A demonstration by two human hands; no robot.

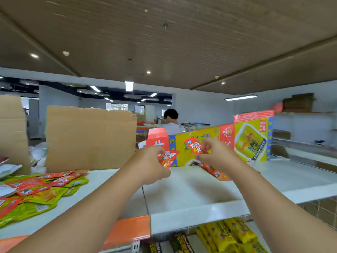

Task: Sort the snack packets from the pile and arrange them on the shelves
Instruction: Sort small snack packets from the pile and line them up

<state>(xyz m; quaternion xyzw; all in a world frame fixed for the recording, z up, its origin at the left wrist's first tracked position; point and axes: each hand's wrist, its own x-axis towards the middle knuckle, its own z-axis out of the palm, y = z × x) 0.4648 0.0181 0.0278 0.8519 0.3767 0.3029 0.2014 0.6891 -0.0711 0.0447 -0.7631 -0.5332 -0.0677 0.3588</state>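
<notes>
A: Where's our pile (32, 190)?
B: Left on the top shelf (191, 189), w/ cardboard (91, 137) behind it. We've a carton (251, 139) upright at the back right; more packets (235, 234) under the shelf, front right.

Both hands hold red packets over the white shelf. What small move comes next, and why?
Probably the right hand lowers its packet onto the red packets lying on the shelf just beneath it, beside the yellow box: same kind together. The left hand holds a second packet to follow.
</notes>
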